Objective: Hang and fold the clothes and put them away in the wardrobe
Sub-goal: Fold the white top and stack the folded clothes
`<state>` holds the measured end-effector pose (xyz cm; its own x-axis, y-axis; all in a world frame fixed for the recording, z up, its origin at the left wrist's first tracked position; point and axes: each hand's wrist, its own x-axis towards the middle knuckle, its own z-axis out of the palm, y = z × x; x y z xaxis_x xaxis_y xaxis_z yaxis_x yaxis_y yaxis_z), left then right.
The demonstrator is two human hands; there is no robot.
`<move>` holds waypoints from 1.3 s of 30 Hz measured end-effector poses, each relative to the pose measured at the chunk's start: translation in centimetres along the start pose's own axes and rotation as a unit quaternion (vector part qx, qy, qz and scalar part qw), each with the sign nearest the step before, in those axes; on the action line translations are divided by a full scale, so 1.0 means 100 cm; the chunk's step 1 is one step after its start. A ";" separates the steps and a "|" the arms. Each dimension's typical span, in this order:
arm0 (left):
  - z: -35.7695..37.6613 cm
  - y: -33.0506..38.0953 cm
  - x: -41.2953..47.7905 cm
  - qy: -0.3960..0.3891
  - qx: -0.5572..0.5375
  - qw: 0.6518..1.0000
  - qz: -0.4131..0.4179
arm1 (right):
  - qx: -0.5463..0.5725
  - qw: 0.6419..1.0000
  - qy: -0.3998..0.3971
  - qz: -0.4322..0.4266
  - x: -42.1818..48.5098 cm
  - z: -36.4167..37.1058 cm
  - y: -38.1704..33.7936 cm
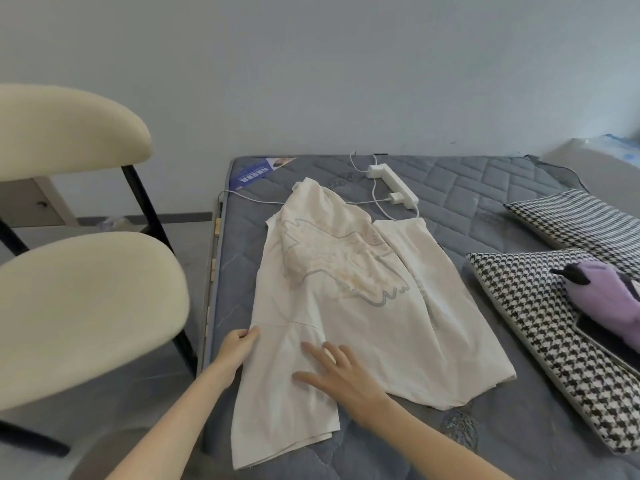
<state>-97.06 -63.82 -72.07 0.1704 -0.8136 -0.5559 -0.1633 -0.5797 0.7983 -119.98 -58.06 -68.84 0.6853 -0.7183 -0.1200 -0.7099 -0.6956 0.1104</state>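
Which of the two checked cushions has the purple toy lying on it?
The nearer cushion, beside the white shirt; the farther cushion carries nothing.

A cream T-shirt [363,323] with a pale-blue-outlined print lies on a grey diamond-quilted mattress [485,188], beside black-and-white houndstooth cushions [540,334], a lilac plush toy [606,292] and a cream chair [79,306] with black legs.

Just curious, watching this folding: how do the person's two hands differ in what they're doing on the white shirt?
The left hand pinches the white shirt at its side edge, fingers curled round the cloth; the right hand lies flat, fingers spread, gripping nothing. The left hand sits at the shirt's border, near the side of the mattress; the right hand rests further in, on the fabric itself. Both are bare and touch the same shirt.
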 end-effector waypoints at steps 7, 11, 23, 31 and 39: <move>-0.019 0.001 0.020 0.056 -0.009 0.997 0.044 | 0.023 0.998 -0.016 -0.063 0.016 0.008 0.012; -0.053 -0.006 0.021 0.102 0.083 0.984 0.120 | 0.256 0.966 0.026 0.009 0.032 0.008 0.002; -0.077 -0.041 -0.004 -0.147 0.441 0.858 0.217 | 0.610 0.764 0.049 0.205 0.048 -0.024 0.004; -0.048 -0.033 -0.013 0.028 0.404 0.830 0.384 | 0.679 0.684 0.028 0.264 0.056 -0.038 0.025; -0.050 -0.002 -0.001 -0.011 0.219 0.930 0.296 | 0.712 0.641 0.018 0.287 0.064 -0.036 0.057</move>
<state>-92.20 -63.45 -71.00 -0.0941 -0.9939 -0.0576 -0.6023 0.0108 0.7982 -119.01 -66.64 -65.39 0.2300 -0.8695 -0.4372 -0.2583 0.3786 -0.8888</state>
